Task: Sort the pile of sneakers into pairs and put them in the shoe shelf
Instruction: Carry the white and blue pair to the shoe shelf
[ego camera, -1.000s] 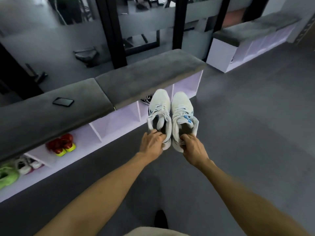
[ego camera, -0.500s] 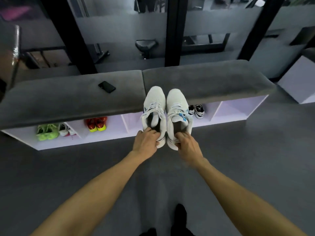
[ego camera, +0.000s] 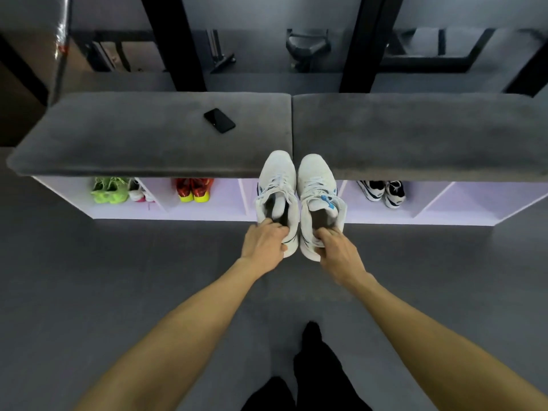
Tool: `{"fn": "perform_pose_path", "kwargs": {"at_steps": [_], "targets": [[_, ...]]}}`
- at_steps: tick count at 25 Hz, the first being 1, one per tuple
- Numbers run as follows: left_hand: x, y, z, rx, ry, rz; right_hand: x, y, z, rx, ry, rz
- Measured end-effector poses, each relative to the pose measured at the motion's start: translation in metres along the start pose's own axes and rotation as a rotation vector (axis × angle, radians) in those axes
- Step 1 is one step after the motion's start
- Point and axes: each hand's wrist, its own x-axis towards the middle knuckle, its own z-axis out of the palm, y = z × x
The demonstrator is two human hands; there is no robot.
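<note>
— sneakers in hand, both of them: the left hand [ego camera: 264, 243] grasps the heel collar of the left white sneaker [ego camera: 276, 185], fingers hooked inside the opening, and the right hand [ego camera: 334, 250] grasps the right white sneaker [ego camera: 318, 188] the same way.

— so the pairing part is done for these two?

— looks that way to me. they match, sit side by side with toes pointing away, and hang in the air in front of the shoe shelf [ego camera: 462, 216], over the bay between the red pair and the black-and-white pair.

— which bays are taken?

— the green sneakers [ego camera: 109, 189] share the far left bay with a white and pink shoe [ego camera: 139, 193]; the red and yellow sneakers [ego camera: 194, 189] have the next one; the black and white sneakers [ego camera: 381, 191] sit to the right of the hands. the bay at the far right looks free, and the one behind the held pair is mostly hidden.

— next move?

— i'd say lower both shoes together, go in under the grey cushion [ego camera: 148, 134] toes first, keep them level so the toes clear the cushion's front edge, then let go once the soles rest on the shelf floor.

— any brand or writing?

— none i can read. there's a blue mark on the right shoe's tongue, too blurred to make out. the black phone [ego camera: 219, 120] on the cushion shows a dark face, no text.
</note>
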Motion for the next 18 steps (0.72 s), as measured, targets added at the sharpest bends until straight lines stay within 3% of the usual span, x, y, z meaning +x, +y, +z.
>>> {"fn": "perform_pose_path", "kwargs": {"at_steps": [8, 18], "targets": [[0.088, -0.068, 0.167, -0.020, -0.098, -0.078, 0.102, 0.085, 0.155, 0.011, -0.128, -0.021], [0.231, -0.168, 0.388, 0.046, -0.133, -0.148, 0.257, 0.195, 0.358, 0.055, -0.155, -0.011]]}}
